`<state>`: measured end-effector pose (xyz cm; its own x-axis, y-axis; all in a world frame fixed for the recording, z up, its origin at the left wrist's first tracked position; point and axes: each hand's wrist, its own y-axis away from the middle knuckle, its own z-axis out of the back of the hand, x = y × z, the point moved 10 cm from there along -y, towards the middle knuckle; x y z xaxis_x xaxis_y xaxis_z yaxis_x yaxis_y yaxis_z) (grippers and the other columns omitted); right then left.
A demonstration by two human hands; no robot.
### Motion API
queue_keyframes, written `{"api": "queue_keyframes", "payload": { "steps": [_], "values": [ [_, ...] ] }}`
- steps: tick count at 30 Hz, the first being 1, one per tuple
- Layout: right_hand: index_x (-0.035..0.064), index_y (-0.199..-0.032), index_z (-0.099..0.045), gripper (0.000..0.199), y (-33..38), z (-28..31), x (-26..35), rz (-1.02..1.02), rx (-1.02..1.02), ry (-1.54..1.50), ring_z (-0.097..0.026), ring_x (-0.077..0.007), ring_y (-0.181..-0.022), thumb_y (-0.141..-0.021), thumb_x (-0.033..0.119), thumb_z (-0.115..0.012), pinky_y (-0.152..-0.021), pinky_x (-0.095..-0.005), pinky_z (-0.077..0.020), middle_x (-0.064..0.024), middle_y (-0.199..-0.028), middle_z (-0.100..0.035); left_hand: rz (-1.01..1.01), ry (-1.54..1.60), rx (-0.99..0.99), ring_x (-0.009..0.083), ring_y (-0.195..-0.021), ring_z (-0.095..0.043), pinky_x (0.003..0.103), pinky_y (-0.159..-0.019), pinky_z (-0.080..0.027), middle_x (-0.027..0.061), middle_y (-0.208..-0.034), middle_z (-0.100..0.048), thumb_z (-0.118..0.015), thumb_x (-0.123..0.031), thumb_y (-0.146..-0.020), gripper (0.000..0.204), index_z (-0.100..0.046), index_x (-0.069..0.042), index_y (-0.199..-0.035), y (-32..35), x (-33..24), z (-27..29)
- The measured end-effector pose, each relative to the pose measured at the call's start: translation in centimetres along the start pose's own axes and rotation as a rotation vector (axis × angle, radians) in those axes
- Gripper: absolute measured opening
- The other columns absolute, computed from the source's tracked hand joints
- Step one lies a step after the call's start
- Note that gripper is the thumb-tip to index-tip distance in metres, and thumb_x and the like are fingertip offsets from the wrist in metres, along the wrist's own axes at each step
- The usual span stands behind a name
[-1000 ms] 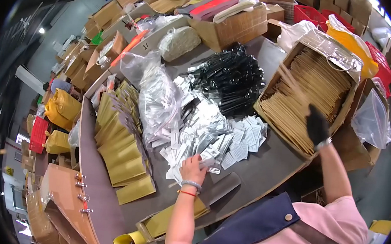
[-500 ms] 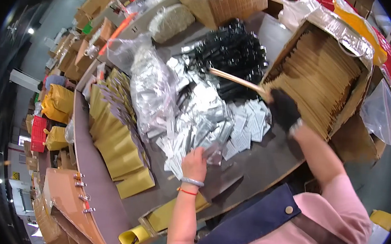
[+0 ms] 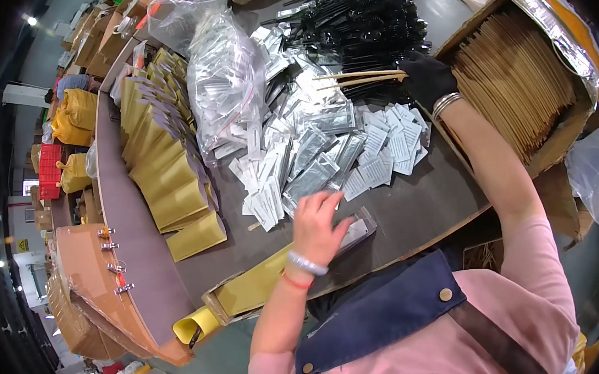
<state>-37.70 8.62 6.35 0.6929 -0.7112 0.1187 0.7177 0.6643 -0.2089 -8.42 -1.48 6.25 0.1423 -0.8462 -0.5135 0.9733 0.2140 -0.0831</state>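
Note:
My bare left hand (image 3: 319,226) hovers at the near edge of a heap of silver foil packets (image 3: 313,174), its fingers apart with nothing between them. Right beside it lies a clear plastic sleeve (image 3: 361,229) with something white inside. My right hand (image 3: 428,82), in a black glove, grips thin tan wooden sticks (image 3: 366,76) whose ends point left over the packets. Its fingertips are hard to make out against the pile of glossy black plastic pieces (image 3: 363,25) behind. White printed slips (image 3: 392,142) spread below that hand, and more white slips (image 3: 264,195) lie left of the foil packets.
A carton (image 3: 515,85) packed with tan sticks stands at the right. A clear bag of packets (image 3: 225,74) slumps left of the heap. Gold paper sleeves (image 3: 167,154) fan along the left side. A gold-lined tray (image 3: 251,290) sits at the table's near edge.
My left hand has let go of the clear plastic sleeve, which now lies beside it, and its fingers have spread. My right hand has moved up toward the black pile, sticks in its grip.

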Motion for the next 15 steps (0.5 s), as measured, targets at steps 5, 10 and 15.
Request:
{"api": "queue_keyframes", "payload": {
  "steps": [5, 10, 15],
  "values": [
    [0.0113, -0.092, -0.068, 0.014, -0.6, -1.8, 0.9, 0.013, 0.116, 0.073, -0.062, -0.0284, -0.096, -0.081, 0.015, -0.060, -0.083, -0.0421, -0.0516, -0.0091, -0.097, -0.062, 0.017, -0.085, -0.065, 0.0308, -0.096, -0.054, 0.041, -0.085, -0.043, 0.0099, -0.101, -0.060, -0.079, -0.014, -0.067, 0.043, -0.063, -0.010, -0.107, -4.9, -0.7, -4.9],
    [0.0103, -0.093, -0.068, 0.014, 0.5, 0.1, 0.1, 0.041, 0.032, -0.062, -0.062, -0.0292, -0.096, -0.082, 0.016, -0.060, -0.082, -0.0407, -0.0510, -0.0098, -0.098, -0.062, 0.035, -0.068, -0.102, 0.0311, -0.092, -0.056, 0.040, -0.082, -0.044, 0.0100, -0.096, -0.061, -0.076, -0.011, -0.070, 0.033, -0.062, -0.010, -0.099, -5.3, -0.5, -5.7],
    [0.0043, -0.100, -0.066, 0.020, 3.0, 6.9, 0.3, 0.068, -0.243, -0.386, -0.061, -0.0295, -0.087, -0.083, 0.014, -0.066, -0.077, -0.0367, -0.0488, -0.0124, -0.096, -0.060, 0.101, 0.321, -0.216, 0.0309, -0.068, -0.062, 0.042, -0.067, -0.048, 0.0130, -0.073, -0.063, -0.065, -0.011, -0.079, 0.009, -0.061, -0.005, -0.084, -4.0, 1.4, -3.3]
  ]
}}
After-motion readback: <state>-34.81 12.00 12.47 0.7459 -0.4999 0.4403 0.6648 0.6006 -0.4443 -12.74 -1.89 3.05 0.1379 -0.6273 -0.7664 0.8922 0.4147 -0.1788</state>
